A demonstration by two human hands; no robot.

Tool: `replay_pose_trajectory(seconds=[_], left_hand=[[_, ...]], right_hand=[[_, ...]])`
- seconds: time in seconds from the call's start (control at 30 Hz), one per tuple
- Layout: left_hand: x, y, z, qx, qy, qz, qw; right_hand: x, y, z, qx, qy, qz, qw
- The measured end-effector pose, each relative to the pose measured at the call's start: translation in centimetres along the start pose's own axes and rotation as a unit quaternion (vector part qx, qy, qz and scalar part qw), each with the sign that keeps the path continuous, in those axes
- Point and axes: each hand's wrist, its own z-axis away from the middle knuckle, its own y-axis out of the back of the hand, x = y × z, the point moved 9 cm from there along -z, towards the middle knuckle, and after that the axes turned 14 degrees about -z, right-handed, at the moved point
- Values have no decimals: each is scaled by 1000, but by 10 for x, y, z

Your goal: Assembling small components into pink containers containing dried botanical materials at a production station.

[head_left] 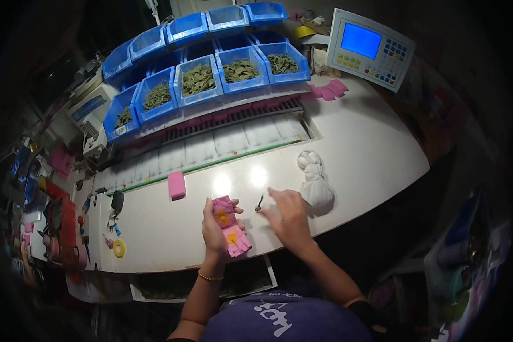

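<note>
My left hand (214,231) is closed around a pink packet (237,240) with yellow-orange patches, which looks unfolded into two panels. My right hand (290,219) is over the white table, to the right of the packet. Its thumb and forefinger are apart, close to a small dark curved piece (259,204), perhaps a bit of leaf or stem. Whether the fingertips touch that piece I cannot tell. A closed pink box-shaped packet (176,185) lies farther left on the table. Beyond my right hand rests a knotted white cloth bundle (315,179).
Blue bins (199,80), several with dried green leaves, stand in tiers at the back. Before them runs a pale slotted conveyor (211,149) with a green edge. A control panel (371,50) stands back right, with pink packets (328,91) nearby. Yellow tape (118,248) lies left.
</note>
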Motion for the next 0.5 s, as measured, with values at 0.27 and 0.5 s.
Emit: replay_pose_trajectory(seconds=[0.27, 0.5], left_hand=[[19, -7, 18, 32, -160, -196, 967], [56, -25, 48, 64, -377, -435, 815]], right_hand=[[-5, 11, -30, -24, -16, -163, 986], [-17, -17, -28, -139, -115, -322, 929]])
